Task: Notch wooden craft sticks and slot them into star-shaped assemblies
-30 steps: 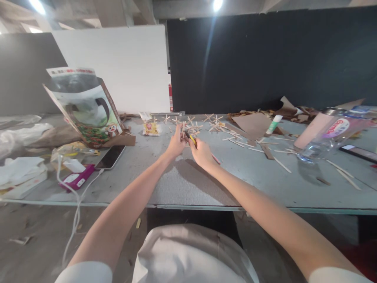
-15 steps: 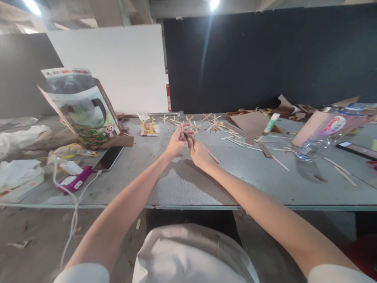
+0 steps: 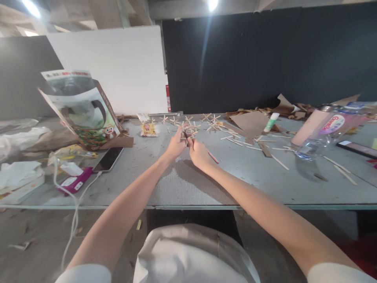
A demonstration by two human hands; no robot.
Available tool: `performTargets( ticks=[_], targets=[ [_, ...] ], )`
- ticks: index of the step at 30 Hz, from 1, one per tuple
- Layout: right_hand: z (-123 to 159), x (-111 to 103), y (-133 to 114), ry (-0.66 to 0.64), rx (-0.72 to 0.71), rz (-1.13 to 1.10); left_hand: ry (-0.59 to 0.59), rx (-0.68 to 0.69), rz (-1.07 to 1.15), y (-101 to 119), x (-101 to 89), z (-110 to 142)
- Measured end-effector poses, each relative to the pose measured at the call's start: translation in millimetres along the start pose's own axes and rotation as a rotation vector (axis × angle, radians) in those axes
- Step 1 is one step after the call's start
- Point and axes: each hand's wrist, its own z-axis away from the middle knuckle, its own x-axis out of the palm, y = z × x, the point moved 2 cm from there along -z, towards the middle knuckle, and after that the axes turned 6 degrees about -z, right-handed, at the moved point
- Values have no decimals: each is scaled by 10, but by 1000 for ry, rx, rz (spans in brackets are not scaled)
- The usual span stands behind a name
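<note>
Over the middle of the table my two hands meet. My left hand point(image 3: 176, 144) is closed, its fingers pinched together; what they hold is too small to make out. From the right, my right hand point(image 3: 198, 152) is wrapped round a small dark tool point(image 3: 185, 135), whose tip reaches to the left fingers. Just beyond my hands lie several star shapes made of crossed thin wooden sticks point(image 3: 213, 122). A red and white pencil-like stick point(image 3: 213, 157) rests beside my right wrist.
Loose wooden sticks point(image 3: 235, 140), a glue stick point(image 3: 271, 122) and cardboard point(image 3: 247, 122) lie right. Farther right are a plastic bottle point(image 3: 312, 143) and a phone point(image 3: 357, 149). At left: a printed box point(image 3: 85, 114), another phone point(image 3: 108, 159), a purple device point(image 3: 75, 181) with white cable, and a snack packet point(image 3: 149, 129).
The left fingers have shifted slightly and the dark tool between my hands has turned a little. Both arms stay nearly in place.
</note>
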Motion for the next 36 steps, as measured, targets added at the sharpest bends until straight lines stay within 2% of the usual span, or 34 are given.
performTargets(
  ticks=[4, 9, 14, 19, 25, 30, 33, 36],
  targets=[
    [-27, 21, 21, 4, -4, -42, 30, 67, -120, 59, -68, -4],
    [-50, 44, 43, -15, -36, -104, 0, 73, -31, 42, -91, 15],
    [-53, 47, 21, -13, -83, -137, 53, 61, -18, 57, -70, 63],
    [-35, 22, -3, -24, -49, -102, 88, 50, -30, 91, -53, 69],
    [-27, 13, -7, -53, -43, -78, 30, 45, -91, 132, -110, 77],
    [-49, -48, 11, -135, -14, -27, -38, 76, -140, 163, -155, 109],
    [-62, -66, 1, -153, -12, -21, -1, 64, -145, 176, -127, 126],
    [-53, -35, -40, -126, -20, -34, 87, 60, -130, 200, -84, 133]
  ],
)
